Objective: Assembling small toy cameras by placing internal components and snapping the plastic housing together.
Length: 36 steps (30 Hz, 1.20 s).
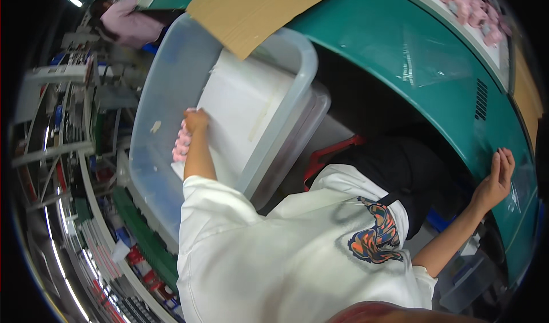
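On the left, my left hand (196, 119) reaches down into a large translucent plastic bin (153, 103). Its fingers are closed at the end of a pink, knobby strip of parts (182, 144), whose exact kind I cannot make out. The strip lies along the bin's inner side, beside a white sheet (243, 103) in the bin. Far to the right, my right hand (496, 180) is at the edge of the green table (394, 54). Its fingers are stretched, slightly bent, and nothing shows in them.
A cardboard sheet (257, 8) overhangs the bin's far end. Several pink pieces (472, 6) lie on a white surface at the upper right. A red chair frame (329, 154) stands beside my legs. Another person in a pink top (128, 23) works at the far left, near shelving.
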Tool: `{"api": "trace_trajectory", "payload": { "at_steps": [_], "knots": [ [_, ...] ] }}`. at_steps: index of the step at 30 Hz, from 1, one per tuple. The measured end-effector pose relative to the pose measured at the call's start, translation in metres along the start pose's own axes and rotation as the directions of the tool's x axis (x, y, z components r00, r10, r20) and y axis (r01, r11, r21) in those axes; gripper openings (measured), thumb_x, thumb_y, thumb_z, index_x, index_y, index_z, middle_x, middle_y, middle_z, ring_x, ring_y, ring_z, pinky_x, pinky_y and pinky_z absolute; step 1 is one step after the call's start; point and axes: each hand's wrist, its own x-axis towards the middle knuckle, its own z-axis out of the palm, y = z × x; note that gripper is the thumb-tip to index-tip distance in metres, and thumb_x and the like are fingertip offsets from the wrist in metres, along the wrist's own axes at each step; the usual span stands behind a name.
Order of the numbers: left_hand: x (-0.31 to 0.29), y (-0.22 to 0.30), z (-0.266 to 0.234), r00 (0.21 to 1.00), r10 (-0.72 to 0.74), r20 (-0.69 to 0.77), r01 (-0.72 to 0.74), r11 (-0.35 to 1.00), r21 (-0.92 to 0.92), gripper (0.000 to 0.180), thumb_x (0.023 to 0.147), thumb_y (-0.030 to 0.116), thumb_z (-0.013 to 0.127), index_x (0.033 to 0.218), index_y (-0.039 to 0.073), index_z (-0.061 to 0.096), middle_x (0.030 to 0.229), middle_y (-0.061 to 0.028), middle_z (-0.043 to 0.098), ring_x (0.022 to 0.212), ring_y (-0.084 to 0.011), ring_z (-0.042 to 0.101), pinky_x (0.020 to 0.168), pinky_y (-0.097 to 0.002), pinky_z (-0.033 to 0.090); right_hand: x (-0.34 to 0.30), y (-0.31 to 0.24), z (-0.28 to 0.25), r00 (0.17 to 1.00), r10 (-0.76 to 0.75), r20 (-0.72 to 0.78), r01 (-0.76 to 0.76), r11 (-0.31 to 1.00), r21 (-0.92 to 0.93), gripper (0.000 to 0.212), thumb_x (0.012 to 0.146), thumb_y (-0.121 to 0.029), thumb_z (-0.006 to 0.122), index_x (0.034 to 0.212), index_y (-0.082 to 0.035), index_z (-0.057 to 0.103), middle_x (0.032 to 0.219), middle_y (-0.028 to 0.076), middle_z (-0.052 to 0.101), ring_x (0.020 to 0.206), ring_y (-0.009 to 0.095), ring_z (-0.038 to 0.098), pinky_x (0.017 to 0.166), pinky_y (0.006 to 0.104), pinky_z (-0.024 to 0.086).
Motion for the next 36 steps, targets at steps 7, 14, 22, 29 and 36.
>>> {"api": "trace_trajectory", "payload": {
  "at_steps": [7,14,22,29,36],
  "knots": [
    [-0.04,0.015,-0.044,0.99,0.143,-0.012,-0.143,0.972,-0.186,0.043,0.092,0.026,0.054,0.124,-0.002,0.058,0.104,-0.017,0.071,0.091,-0.0301,0.067,0.079,-0.038,0.053,-0.001,-0.016,0.014,0.999,-0.043,-0.021,0.043,0.999,-0.006,0.01,0.09,0.0,0.072,0.099,0.003,0.074,0.118,0.01,0.062,0.109,0.022,0.058,0.094,0.0311,0.047],
    [-0.075,0.05,-0.087,0.857,0.504,0.107,-0.397,0.778,-0.487,0.042,0.091,0.02,0.052,0.126,-0.002,0.06,0.101,-0.0151,0.07,0.085,-0.0249,0.065,0.074,-0.0332,0.051,0.005,-0.019,0.025,0.996,-0.084,-0.019,0.085,0.994,0.067,0.011,0.082,-0.002,0.077,0.094,-0.002,0.077,0.107,0.007,0.063,0.091,0.016,0.058,0.08,0.0265,0.048],
    [-0.072,0.043,-0.149,0.903,0.43,-0.013,-0.356,0.73,-0.584,0.043,0.09,0.013,0.049,0.128,-0.002,0.063,0.098,-0.0131,0.069,0.078,-0.0196,0.062,0.068,-0.0284,0.049,0.001,-0.03,0.008,0.999,-0.053,0.001,0.052,0.986,0.16,0.011,0.083,0.001,0.076,0.093,-0.002,0.077,0.105,0.006,0.064,0.087,0.014,0.058,0.077,0.0239,0.048],
    [-0.216,0.127,-0.232,0.778,0.627,-0.043,-0.241,0.234,-0.942,0.057,0.084,0.018,0.054,0.136,-0.005,0.058,0.126,-0.0176,0.064,0.112,-0.026,0.062,0.097,-0.0326,0.049,0.002,-0.04,0.02,0.99,-0.136,0.026,0.128,0.971,0.202,0.014,0.081,0.003,0.076,0.094,-0.001,0.077,0.103,0.007,0.065,0.087,0.017,0.058,0.078,0.0262,0.048],
    [-0.397,0.231,-0.176,0.428,0.851,0.304,0.196,0.24,-0.951,0.057,0.083,0.017,0.053,0.136,-0.003,0.056,0.122,-0.0202,0.063,0.109,-0.0256,0.061,0.097,-0.0327,0.048,-0.026,-0.099,0.004,0.95,-0.267,0.161,0.219,0.94,0.262,0.017,0.075,0.007,0.077,0.09,-0.001,0.078,0.099,0.009,0.066,0.081,0.017,0.058,0.078,0.0261,0.048]
  ]
}}
